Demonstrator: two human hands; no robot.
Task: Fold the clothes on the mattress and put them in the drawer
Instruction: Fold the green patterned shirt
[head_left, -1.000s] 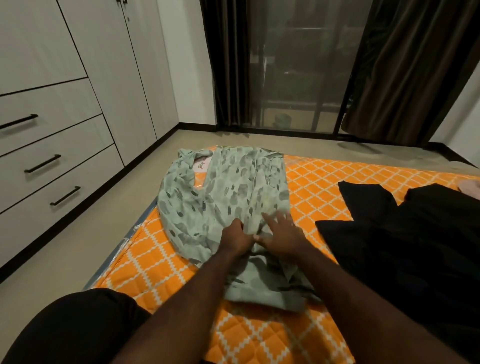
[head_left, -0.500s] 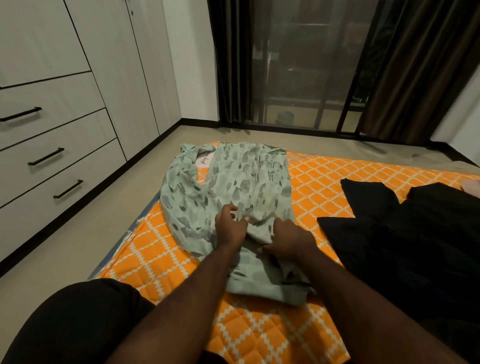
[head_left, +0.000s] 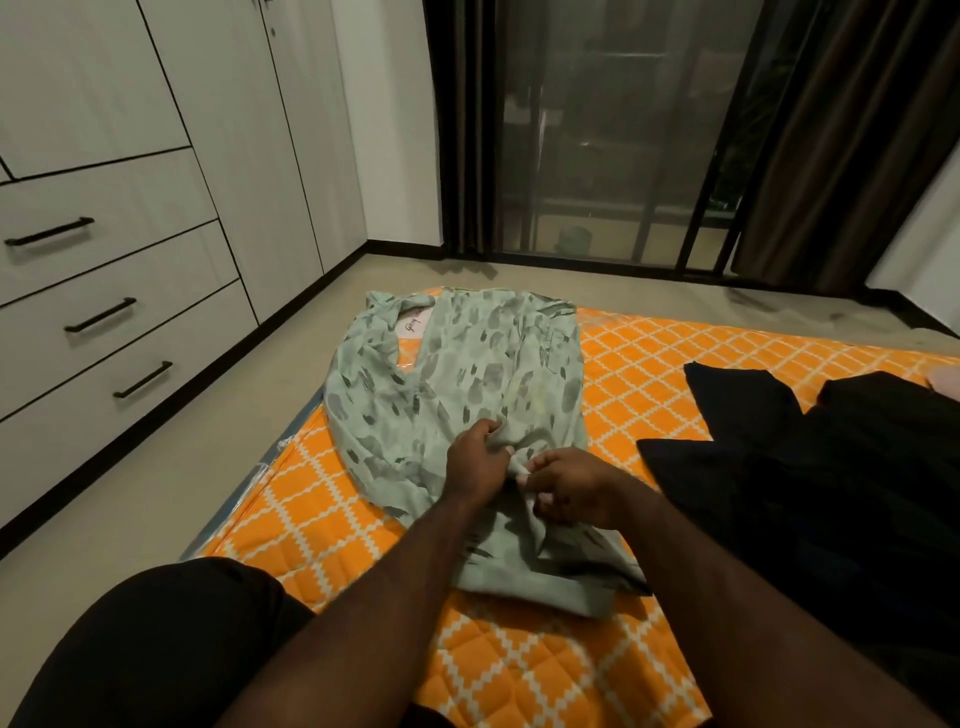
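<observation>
Nearest: a knee in black cloth (head_left: 156, 639) at lower left, both bare forearms reaching forward over it.

Orange diamond-quilted mattress (head_left: 519, 675) lies flat on the floor (head_left: 156, 493).

Green patterned garment (head_left: 467, 374) is spread lengthwise on the mattress, collar end far, hem end near. A pale label (head_left: 414, 326) shows inside the collar.

Left hand (head_left: 475, 462) has its fingers curled into a bunch of the garment's fabric at mid-length. Right hand (head_left: 576, 488), touching the left, pinches the same gathered fold between thumb and fingertips. Both are grasping cloth.

Black garment (head_left: 805, 493) lies heaped on the mattress to the right, just beside the green one. A pale pink item (head_left: 945, 376) sits at the right edge, too cut off to identify.

Left wall: three drawers (head_left: 171, 280) stacked, with black bar handles, all closed; contents cannot be seen. Tall wardrobe doors (head_left: 234, 130) beside them, also closed.

Farthest: glass sliding door (head_left: 597, 156), with dark curtains (head_left: 831, 156) at its sides.
</observation>
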